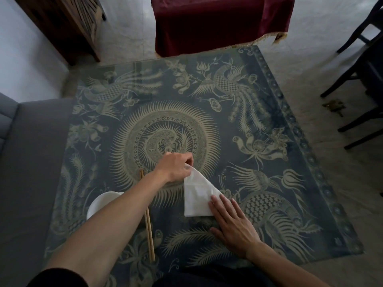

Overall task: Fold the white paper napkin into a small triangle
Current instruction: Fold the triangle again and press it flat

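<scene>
We look down on a tabletop point(279, 141) covered by a dark blue cloth printed with pale birds and flowers around a big sunburst ring; beyond the far edge of the tabletop stands a piece of furniture draped in dark red cloth point(219, 23), and off its right edge are dark chair legs point(356, 83); a grey cushion point(31, 162) lies along its left edge. On the near left of the tabletop sits a white bowl point(99, 204), partly hidden by our left forearm; a pair of chopsticks point(148, 220) lies just right of the bowl, pointing away from us. The white napkin point(196, 195) lies near the middle of the tabletop, towards us from the ring. Our left hand point(176, 166) pinches its far corner and holds it lifted off the tabletop; our right hand point(232, 222) lies flat with straight fingers, pressing the napkin's near right corner down.
</scene>
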